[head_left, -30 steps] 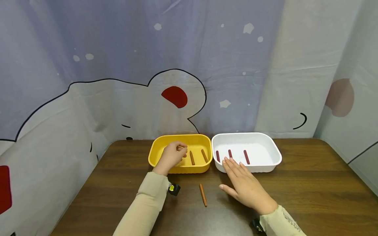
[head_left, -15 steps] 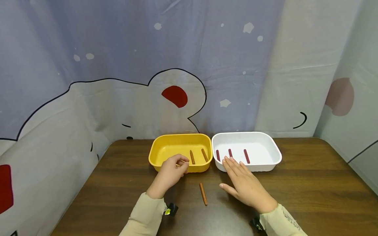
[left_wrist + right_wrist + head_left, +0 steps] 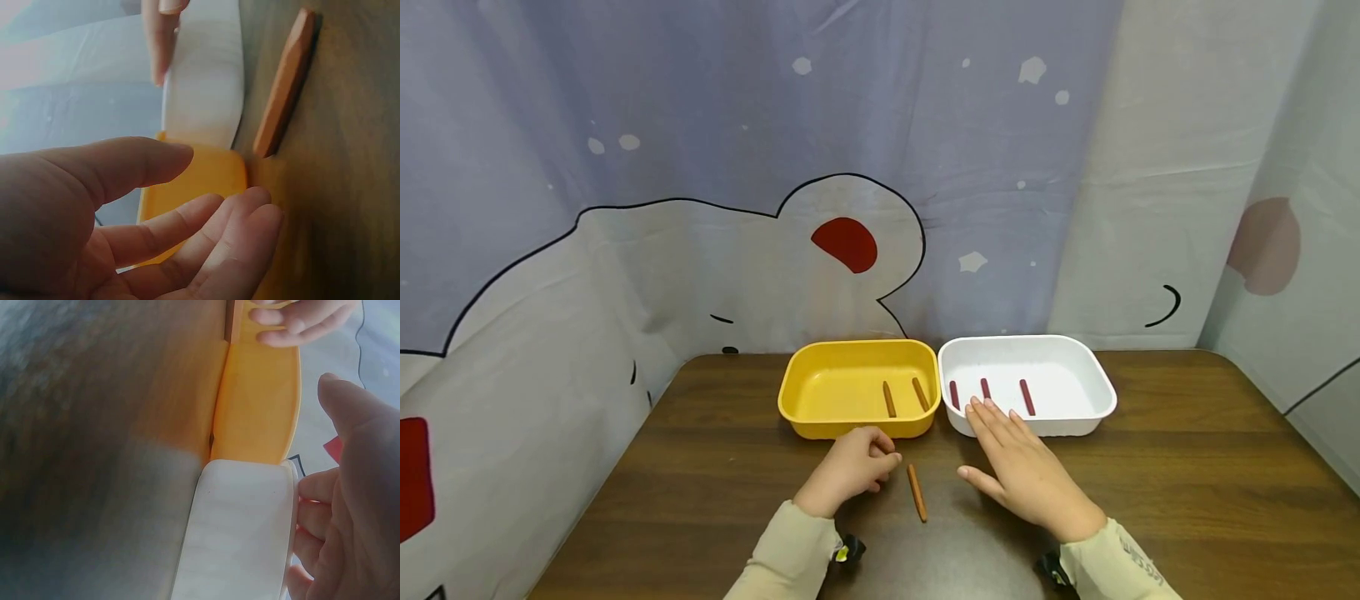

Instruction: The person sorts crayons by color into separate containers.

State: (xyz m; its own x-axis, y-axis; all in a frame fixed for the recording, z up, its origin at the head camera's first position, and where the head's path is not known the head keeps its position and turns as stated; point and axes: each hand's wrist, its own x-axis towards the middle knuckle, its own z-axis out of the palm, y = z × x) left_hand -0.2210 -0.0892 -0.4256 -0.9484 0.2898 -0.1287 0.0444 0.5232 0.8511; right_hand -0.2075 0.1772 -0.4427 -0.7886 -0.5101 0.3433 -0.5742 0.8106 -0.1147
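An orange-brown crayon [image 3: 917, 493], faceted in the left wrist view, lies on the table in front of the two trays. My left hand [image 3: 853, 468] is just left of it, apart from it. Its thumb and loosely bent fingers [image 3: 137, 165] hold nothing. Two similar crayons, one of them this brown crayon [image 3: 889, 399], lie in the yellow tray [image 3: 820, 429]. Fingers of my right hand [image 3: 1026, 475] are straight and rest at the front rim of the white tray [image 3: 1075, 427]. Dark red crayons, such as this one [image 3: 1027, 397], lie inside; the right fingertips partly cover one.
Both trays stand side by side toward the back of the brown wooden table [image 3: 700, 467]. A printed curtain [image 3: 737, 267] hangs directly behind the table's far edge and along both sides.
My left hand has come out of the yellow tray, toward me and to the right, closer to the loose crayon. The right hand stays in place.
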